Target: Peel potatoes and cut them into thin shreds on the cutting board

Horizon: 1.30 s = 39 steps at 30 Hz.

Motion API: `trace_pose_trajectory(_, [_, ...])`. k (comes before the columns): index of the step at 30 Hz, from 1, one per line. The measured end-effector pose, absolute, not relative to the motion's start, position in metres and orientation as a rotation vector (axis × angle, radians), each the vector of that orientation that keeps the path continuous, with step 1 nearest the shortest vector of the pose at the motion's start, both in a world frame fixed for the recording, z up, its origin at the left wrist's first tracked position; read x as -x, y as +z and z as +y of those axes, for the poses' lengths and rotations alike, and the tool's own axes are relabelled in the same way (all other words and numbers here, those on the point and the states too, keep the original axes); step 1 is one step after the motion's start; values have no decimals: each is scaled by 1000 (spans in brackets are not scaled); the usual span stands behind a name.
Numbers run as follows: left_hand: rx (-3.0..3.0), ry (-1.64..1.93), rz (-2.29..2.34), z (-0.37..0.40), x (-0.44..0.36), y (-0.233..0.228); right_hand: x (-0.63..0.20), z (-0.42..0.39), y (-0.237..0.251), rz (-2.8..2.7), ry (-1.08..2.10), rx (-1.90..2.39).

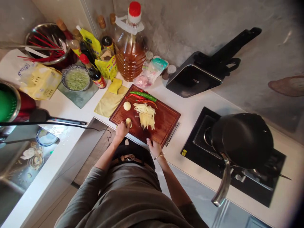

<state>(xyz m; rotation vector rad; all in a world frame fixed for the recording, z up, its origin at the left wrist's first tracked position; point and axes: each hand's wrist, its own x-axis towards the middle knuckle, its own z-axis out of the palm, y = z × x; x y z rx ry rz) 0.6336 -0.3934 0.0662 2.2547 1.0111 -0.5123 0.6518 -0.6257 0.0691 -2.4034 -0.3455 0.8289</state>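
Note:
A brown wooden cutting board (166, 122) lies at the counter's front edge. My left hand (122, 129) is closed on a pale, peeled potato piece (128, 121) near the board's left corner. Another rounded potato piece (127, 105) sits just behind it. Thin potato strips (146, 116) are heaped mid-board. Along the back edge lie a green chili pepper (144, 95) and several red chili peppers (140, 98). My right hand (155, 148), with a bracelet at the wrist, is closed at the board's near edge; its fingers are partly hidden.
A black wok (244, 139) stands on the stove (199, 133) at right. Behind the board are an oil jug (130, 60) and a black knife block (194, 79). A bowl of chopped greens (76, 79) and a sink (14, 167) are to the left.

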Motion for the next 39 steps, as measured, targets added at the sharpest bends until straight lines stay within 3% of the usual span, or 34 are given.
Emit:
trace_pose_trajectory(8, [-1718,-587,847,-408,-622,52,-655,-626,82,-537,981,2539])
trace_pose_trajectory(14, [-1972,-204,862,-391,-628,50,-662,-624,86,-583,995,2537])
trace_pose_trajectory(25, [-1588,-230,962,-408,-625,45,-678,-629,102,-579,1143,2432])
trace_pose_trajectory(32, [-1530,-204,1005,-411,-626,44,-679,-610,83,-558,1231,2570])
trace_pose_trajectory(39, [-1564,-201,1019,-412,-623,40,-673,-618,77,-517,1123,2513])
